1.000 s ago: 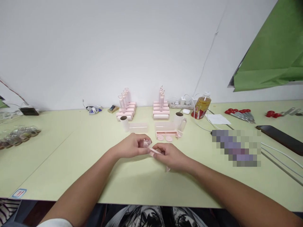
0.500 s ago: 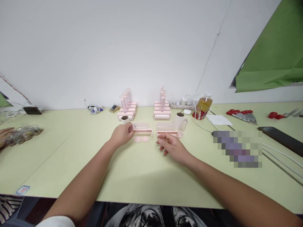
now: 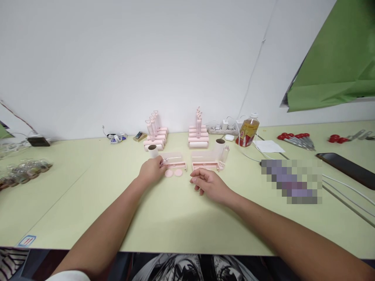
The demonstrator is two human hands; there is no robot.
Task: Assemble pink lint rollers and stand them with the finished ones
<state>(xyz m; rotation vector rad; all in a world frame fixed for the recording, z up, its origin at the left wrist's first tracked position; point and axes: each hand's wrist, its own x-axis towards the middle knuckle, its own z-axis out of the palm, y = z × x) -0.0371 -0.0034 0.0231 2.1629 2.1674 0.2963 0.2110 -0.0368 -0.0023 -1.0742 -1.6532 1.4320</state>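
Note:
My left hand is at the left end of an open pink case with a clear lid. Its fingertips are pinched together; what lies between them is hidden. Two round pink discs lie just right of that hand. Behind it stands a white paper roll with a brown core. My right hand hovers before a second open pink case, fingers loosely curled and apart, holding nothing. Beside that case are another paper roll and a clear pink handle with a loop.
Pink lint roller sets stand in two rows by the wall, the second row further right. A drink bottle, power strip, cables, red-handled tools and a black phone lie right. Clear-wrapped items sit far left.
My left hand has come slightly down and nearer to me, fingers still pinched. My right hand stays almost in place. Another person's hand at the far left has left the view.

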